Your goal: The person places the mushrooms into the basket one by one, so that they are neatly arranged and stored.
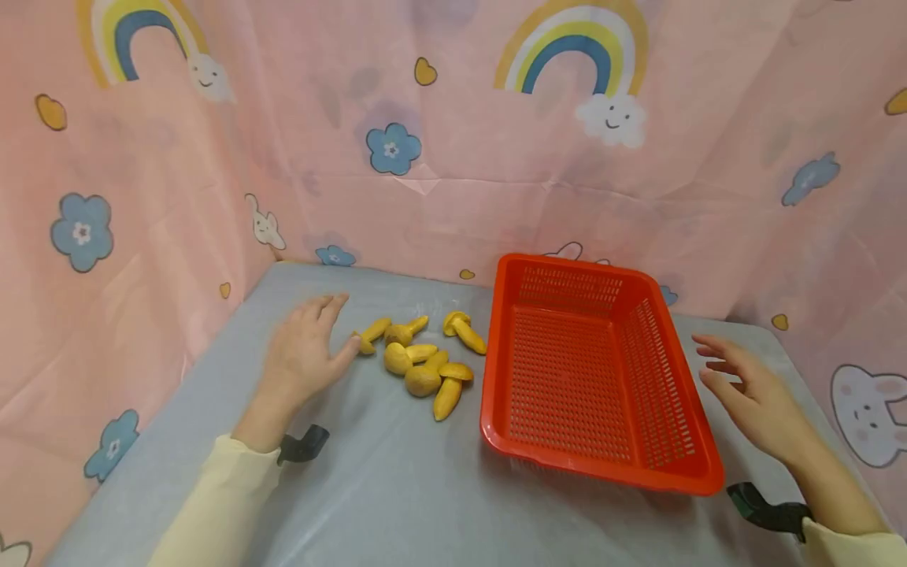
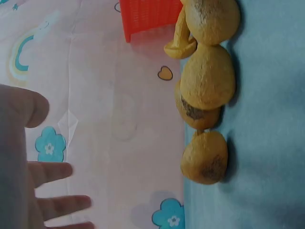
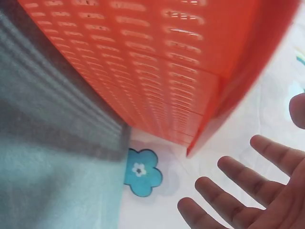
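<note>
Several yellow mushrooms (image 1: pixel 423 381) lie in a loose cluster on the table, left of a red plastic basket (image 1: pixel 567 465). My left hand (image 1: pixel 301 346) hovers just left of the cluster, fingers spread and holding nothing. In the left wrist view, rounded mushroom caps (image 2: pixel 208 76) line up beyond the hand. My right hand (image 1: pixel 754 402) is beside the basket's right rim with its fingers extended, apart from it. The right wrist view shows the basket's slotted side wall (image 3: pixel 143 62) close by the fingers (image 3: pixel 248 176). Inside the basket only its perforated floor shows.
A grey-blue cloth covers the table (image 1: pixel 383 488). Pink printed curtains (image 1: pixel 319 102) with rainbows and flowers hang behind and along both sides, close to the table's edges. Black wrist mounts (image 1: pixel 303 445) sit on both forearms.
</note>
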`<state>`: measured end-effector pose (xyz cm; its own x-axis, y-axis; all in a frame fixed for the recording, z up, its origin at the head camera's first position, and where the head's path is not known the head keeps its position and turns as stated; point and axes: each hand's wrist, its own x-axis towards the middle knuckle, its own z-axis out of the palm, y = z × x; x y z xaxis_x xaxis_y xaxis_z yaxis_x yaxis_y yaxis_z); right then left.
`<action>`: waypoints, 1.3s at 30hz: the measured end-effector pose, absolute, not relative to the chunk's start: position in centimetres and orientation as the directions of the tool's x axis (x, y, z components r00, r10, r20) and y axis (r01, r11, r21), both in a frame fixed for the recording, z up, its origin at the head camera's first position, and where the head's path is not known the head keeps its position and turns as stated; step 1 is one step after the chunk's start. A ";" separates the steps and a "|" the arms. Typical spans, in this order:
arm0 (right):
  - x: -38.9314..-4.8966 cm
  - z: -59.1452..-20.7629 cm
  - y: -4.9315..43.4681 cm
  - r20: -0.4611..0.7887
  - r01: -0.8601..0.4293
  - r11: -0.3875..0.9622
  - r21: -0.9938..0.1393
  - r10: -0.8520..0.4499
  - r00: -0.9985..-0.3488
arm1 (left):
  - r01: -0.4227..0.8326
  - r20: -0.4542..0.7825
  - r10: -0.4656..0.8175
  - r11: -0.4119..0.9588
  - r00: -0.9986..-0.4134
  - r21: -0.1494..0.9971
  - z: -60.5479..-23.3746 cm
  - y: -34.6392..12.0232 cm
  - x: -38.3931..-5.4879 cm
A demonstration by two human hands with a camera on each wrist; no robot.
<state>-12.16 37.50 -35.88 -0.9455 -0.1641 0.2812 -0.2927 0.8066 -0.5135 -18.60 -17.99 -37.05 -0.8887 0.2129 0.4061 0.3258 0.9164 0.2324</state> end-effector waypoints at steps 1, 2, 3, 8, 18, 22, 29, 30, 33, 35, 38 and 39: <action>-12.2 -36.0 37.5 0.269 -0.283 0.807 -0.519 -0.160 -0.950 | 0.327 0.393 0.215 0.913 -0.894 0.245 -37.1 -17.9 -18.6; -12.2 -36.1 37.5 0.260 -0.277 0.807 -0.521 -0.158 -0.952 | 0.327 0.376 0.218 0.910 -0.901 0.256 -37.1 -17.7 -18.5; -12.2 -36.2 37.5 0.251 -0.268 0.810 -0.522 -0.155 -0.956 | 0.323 0.355 0.218 0.907 -0.909 0.269 -37.2 -17.6 -18.4; -12.3 -36.5 37.3 0.212 -0.240 0.824 -0.514 -0.149 -0.966 | 0.311 0.277 0.223 0.890 -0.935 0.334 -37.3 -17.0 -18.2; -12.5 -37.5 37.1 0.175 -0.213 0.817 -0.535 -0.140 -0.975 | 0.378 0.268 0.285 0.825 -0.920 0.421 -38.1 -14.7 -18.1; -12.7 -37.7 37.0 0.174 -0.198 0.813 -0.548 -0.121 -0.977 | 0.426 0.299 0.321 0.799 -0.899 0.425 -38.6 -13.7 -18.3; -13.3 -38.3 37.0 0.147 -0.161 0.801 -0.577 -0.092 -0.985 | 0.441 0.271 0.352 0.783 -0.896 0.440 -39.6 -12.3 -18.3; -13.4 -38.4 37.0 0.146 -0.159 0.800 -0.579 -0.090 -0.985 | 0.443 0.268 0.356 0.782 -0.895 0.440 -39.7 -12.1 -18.3; -13.6 -38.7 37.2 0.159 -0.163 0.795 -0.585 -0.085 -0.984 | 0.437 0.252 0.358 0.775 -0.899 0.456 -40.0 -11.6 -18.3; -13.7 -38.8 37.2 0.180 -0.173 0.790 -0.588 -0.080 -0.980 | 0.436 0.240 0.365 0.769 -0.900 0.468 -40.1 -11.3 -18.3; -13.7 -39.0 37.2 0.203 -0.178 0.782 -0.598 -0.068 -0.977 | 0.439 0.234 0.372 0.754 -0.898 0.488 -40.3 -10.6 -18.4; -13.7 -39.0 37.2 0.206 -0.175 0.782 -0.598 -0.061 -0.977 | 0.447 0.237 0.380 0.747 -0.894 0.491 -40.3 -10.4 -18.5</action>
